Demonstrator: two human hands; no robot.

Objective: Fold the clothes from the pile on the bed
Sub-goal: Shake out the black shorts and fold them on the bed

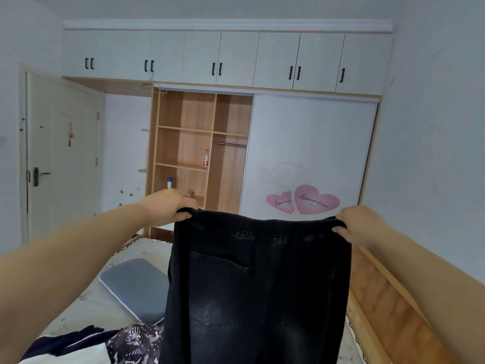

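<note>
Black denim trousers (258, 279) hang stretched; left hand (168, 207) and right hand (360, 224) pinch the waistband corners — keep it level, lower flat onto the bed (86, 300).

Two bare forearms enter from the lower corners, uncovered as far back as the picture's edges; no sleeve, cuff, watch, bracelet or ring shows on either; the left hand (168, 206) and the right hand (363, 224) are ungloved; fingers short and rounded; the nails cannot be made out.
</note>
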